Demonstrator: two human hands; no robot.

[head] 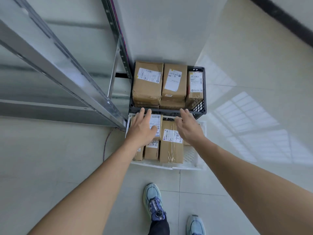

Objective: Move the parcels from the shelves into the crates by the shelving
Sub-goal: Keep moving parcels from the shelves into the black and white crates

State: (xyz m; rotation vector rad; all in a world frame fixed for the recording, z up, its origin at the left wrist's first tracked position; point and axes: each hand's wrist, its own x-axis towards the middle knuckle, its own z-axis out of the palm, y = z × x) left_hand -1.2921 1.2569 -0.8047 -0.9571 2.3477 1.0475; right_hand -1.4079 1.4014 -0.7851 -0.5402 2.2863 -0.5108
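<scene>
Plainly stiff, the taped cardboard parcels (pixel 171 150) packed in the white crate (pixel 191 165) look light enough to lift by opposite side faces. The left hand (pixel 141 128) and right hand (pixel 189 129) hover over them, fingers spread, holding nothing; whether they touch cannot be told. Beyond, the black crate (pixel 201 106) sits full. The shelving (pixel 67 68) is blurred, its contents unreadable.
</scene>
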